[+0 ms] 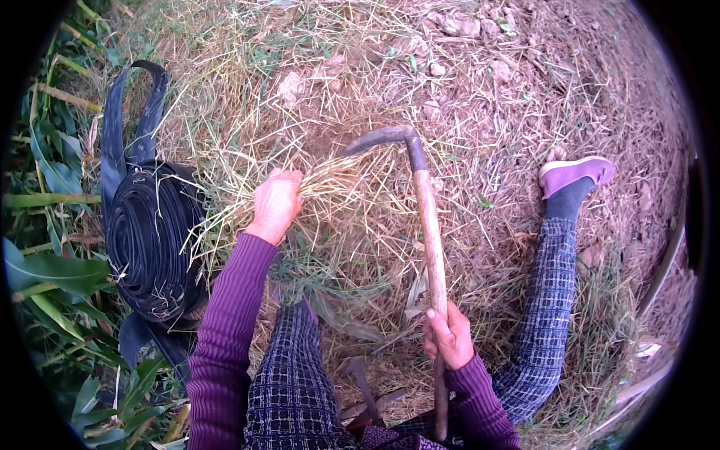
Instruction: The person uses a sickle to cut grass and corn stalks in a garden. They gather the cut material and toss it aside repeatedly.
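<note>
My left hand (275, 203) is closed around a bunch of dry grass stalks (337, 175), whose cut-looking ends spread out to both sides of the fist. My right hand (448, 336) grips the wooden handle of a sickle (430, 236) low down, and the handle runs on below the fist towards my lap. The sickle's dark curved blade (382, 136) points left, its tip just above the stalks on the far side of my left hand. Dry grass (360, 242) covers the ground under both hands.
A coiled roll of black flat hose (154, 242) lies at the left, beside green maize plants (56, 270). My legs in checked trousers (548, 304) are spread, with a purple shoe (579, 171) at the right. Another metal tool (365, 388) lies between them. Clods (461, 25) dot the far soil.
</note>
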Tool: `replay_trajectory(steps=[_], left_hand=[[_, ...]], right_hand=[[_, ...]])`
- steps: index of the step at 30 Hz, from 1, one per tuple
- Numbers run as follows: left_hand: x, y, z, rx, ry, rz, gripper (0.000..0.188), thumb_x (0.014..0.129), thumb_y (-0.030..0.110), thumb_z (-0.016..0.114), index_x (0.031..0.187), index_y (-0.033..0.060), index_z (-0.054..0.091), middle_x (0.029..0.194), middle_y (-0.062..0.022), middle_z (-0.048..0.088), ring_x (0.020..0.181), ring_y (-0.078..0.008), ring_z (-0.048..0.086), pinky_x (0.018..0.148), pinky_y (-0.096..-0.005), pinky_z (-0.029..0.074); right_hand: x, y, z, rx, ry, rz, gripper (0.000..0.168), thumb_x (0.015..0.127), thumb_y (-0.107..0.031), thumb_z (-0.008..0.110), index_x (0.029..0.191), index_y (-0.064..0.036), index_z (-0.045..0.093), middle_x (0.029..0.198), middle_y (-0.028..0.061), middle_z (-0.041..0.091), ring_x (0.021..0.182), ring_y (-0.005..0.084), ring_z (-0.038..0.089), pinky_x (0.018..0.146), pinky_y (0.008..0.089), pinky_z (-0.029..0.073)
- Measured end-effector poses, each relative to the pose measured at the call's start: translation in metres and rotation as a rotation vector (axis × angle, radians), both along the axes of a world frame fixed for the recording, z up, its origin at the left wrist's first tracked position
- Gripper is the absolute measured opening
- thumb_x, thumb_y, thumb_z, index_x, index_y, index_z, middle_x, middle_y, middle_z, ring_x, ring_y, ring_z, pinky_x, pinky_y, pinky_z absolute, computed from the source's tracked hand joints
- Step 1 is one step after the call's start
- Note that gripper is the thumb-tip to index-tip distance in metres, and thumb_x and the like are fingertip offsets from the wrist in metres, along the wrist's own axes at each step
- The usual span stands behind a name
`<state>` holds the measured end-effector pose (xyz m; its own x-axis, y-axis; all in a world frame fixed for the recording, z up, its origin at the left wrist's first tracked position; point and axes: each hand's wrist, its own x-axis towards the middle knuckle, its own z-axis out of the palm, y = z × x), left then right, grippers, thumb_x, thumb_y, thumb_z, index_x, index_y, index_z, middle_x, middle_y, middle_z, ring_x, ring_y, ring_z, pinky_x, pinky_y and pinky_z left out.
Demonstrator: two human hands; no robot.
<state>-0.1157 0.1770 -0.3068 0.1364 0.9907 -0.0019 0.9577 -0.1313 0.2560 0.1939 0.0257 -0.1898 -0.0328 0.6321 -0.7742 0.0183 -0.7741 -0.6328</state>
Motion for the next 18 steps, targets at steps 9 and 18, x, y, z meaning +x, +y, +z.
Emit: replay_trajectory(steps=[9,18], left_hand=[[-0.069,-0.1,0.031,-0.129,-0.108,-0.024,0.035,0.056,-0.004,0.062,0.09,0.0043,0.057,0.079,-0.0139,0.059,0.08,-0.0337,0.055,0.068,-0.0409,0.046],[-0.03,-0.109,0.073,-0.188,-0.09,-0.109,0.029,0.052,-0.003,0.061,0.079,0.0044,0.052,0.069,-0.0135,0.054,0.076,-0.0315,0.053,0.071,-0.0418,0.041]], right_hand=[[0.069,-0.067,0.055,-0.199,0.106,-0.077,0.023,0.091,-0.021,0.051,0.089,0.0,0.043,0.06,0.0061,0.044,0.038,0.0108,0.041,0.032,0.0225,0.035],[0.076,-0.058,0.043,-0.05,0.056,-0.302,0.023,0.092,-0.023,0.049,0.094,0.0,0.045,0.057,0.0075,0.044,0.035,0.0118,0.038,0.031,0.0233,0.032]])
